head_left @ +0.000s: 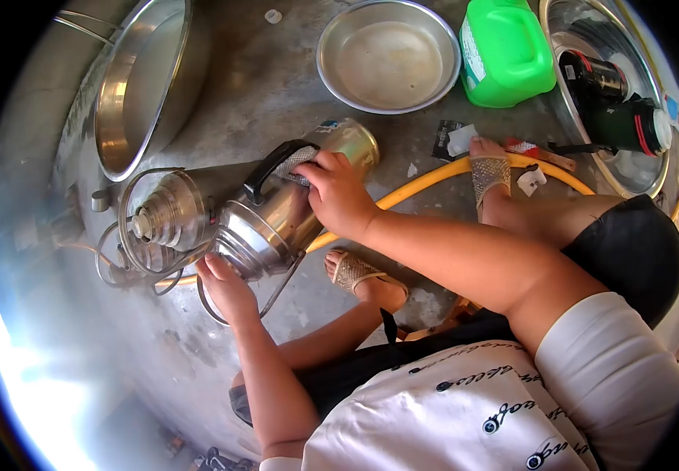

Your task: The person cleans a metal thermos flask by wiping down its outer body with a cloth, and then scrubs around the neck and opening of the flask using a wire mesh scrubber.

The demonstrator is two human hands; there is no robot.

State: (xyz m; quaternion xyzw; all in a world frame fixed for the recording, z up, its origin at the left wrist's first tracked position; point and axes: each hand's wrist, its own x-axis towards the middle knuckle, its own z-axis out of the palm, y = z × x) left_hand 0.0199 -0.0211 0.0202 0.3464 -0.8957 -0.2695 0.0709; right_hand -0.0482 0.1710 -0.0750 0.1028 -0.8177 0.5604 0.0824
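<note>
A shiny metal thermos flask point(280, 224) lies tilted in front of me, its stepped neck toward the lower left. My left hand point(229, 290) grips it at the neck, the thumb up on the metal; the fingers underneath are hidden. A grey mesh cloth point(296, 162) is pinched in my right hand point(341, 192) and pressed on the flask's side by the black handle point(265, 174). The wire bail point(283, 286) of this flask hangs near my left wrist. Just to the left, another metal flask point(171, 212) stands with its stopper point(142, 225) in.
A large steel basin point(108, 118) leans at upper left. Further back are a shallow steel bowl point(324, 59) and a green jug point(512, 55). Dark bottles point(629, 125) lie in a basin point(645, 184) at right. A yellow hose point(422, 180) crosses the floor by my sandalled feet.
</note>
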